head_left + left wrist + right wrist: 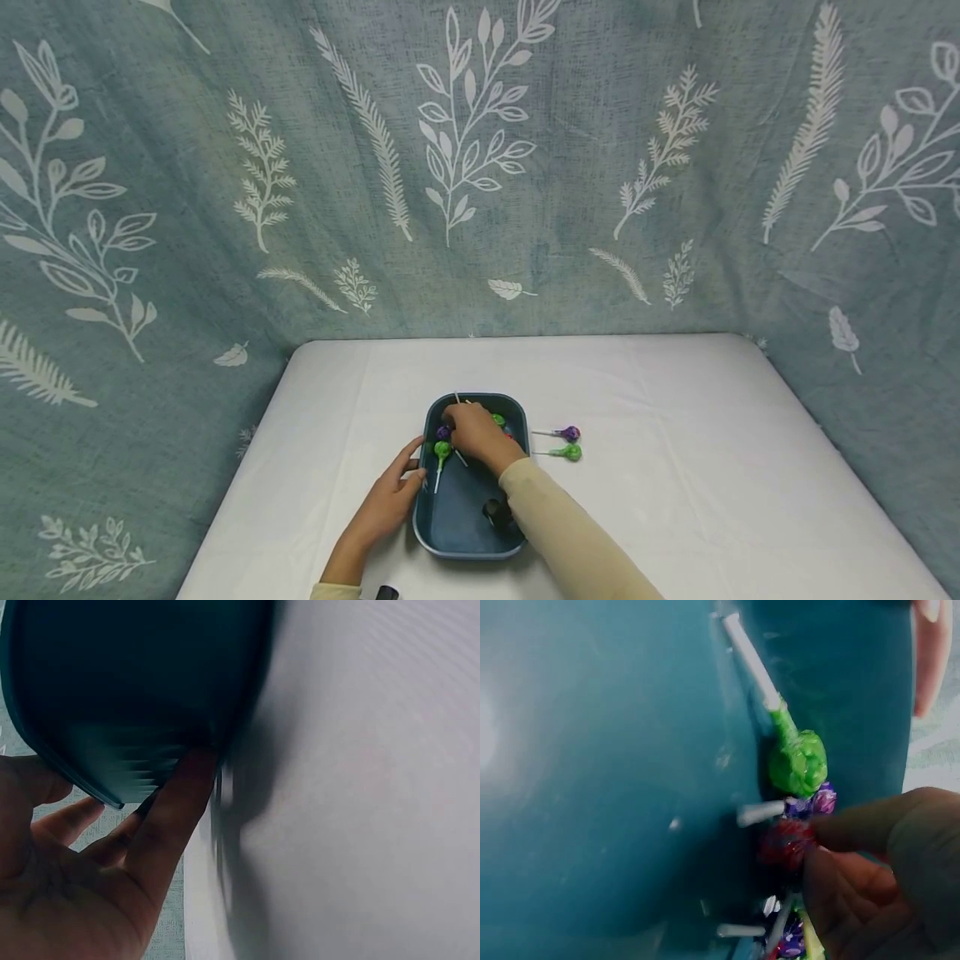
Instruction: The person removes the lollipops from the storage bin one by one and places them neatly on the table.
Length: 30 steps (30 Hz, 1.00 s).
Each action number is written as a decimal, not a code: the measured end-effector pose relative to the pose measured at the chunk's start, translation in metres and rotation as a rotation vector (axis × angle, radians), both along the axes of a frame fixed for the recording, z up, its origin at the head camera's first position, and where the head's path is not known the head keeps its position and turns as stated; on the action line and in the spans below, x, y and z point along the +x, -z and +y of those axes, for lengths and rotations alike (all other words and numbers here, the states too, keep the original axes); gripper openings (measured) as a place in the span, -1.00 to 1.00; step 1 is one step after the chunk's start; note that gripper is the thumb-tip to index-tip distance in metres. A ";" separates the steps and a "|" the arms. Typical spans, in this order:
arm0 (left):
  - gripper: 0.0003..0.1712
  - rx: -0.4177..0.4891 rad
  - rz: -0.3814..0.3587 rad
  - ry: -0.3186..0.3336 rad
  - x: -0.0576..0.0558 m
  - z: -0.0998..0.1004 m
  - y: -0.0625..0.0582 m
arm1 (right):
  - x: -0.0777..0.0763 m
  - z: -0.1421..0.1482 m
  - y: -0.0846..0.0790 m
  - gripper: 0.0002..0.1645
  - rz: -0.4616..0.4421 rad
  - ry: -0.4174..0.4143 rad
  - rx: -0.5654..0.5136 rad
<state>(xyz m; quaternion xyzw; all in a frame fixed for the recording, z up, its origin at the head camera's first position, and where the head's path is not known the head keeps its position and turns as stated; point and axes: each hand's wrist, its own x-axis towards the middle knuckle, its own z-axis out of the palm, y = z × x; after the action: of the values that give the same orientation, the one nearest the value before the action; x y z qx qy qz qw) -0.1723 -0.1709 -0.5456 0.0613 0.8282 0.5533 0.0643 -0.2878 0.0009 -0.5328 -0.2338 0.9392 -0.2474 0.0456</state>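
Note:
My right hand (477, 431) reaches into the upper part of a dark blue tray (457, 542). Thumb and index finger pinch a red-wrapped lollipop (786, 844), seen close up in the right wrist view. Beside it lie a green lollipop (799, 761) with a white stick and a purple lollipop (825, 798). More lollipops show at the bottom of that view, partly hidden by the fingers. At the tray's left side is my left hand (390, 500); its extended fingers rest on the outer wall, with the thumb near the rim.
Right of the tray, a purple lollipop (571, 434) and a green lollipop (573, 452) lie on the white tablecloth (675, 500). Behind the table hangs a green curtain (555, 208) with white leaf prints. A small black object (497, 512) shows beside the right sleeve.

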 end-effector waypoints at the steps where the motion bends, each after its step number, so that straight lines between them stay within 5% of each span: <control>1: -0.39 -0.003 -0.002 -0.001 0.000 0.000 0.000 | 0.000 0.001 0.001 -0.63 0.002 -0.014 0.007; 11: -0.38 0.018 0.004 -0.009 -0.001 -0.001 0.003 | -0.008 0.010 0.008 -0.60 -0.003 -0.210 -0.004; 21: -0.39 -0.014 0.005 -0.004 -0.003 -0.001 0.005 | -0.017 0.021 0.008 -0.67 -0.201 -0.257 -0.063; 30: -0.37 0.018 0.011 0.000 -0.002 -0.001 0.006 | -0.019 0.026 0.012 -0.67 -0.239 -0.243 -0.113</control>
<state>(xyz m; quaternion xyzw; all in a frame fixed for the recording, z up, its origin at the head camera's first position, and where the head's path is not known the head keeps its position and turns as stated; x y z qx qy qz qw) -0.1744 -0.1718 -0.5513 0.0652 0.8234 0.5605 0.0591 -0.3071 0.0265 -0.5451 -0.3168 0.8764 -0.3186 0.1735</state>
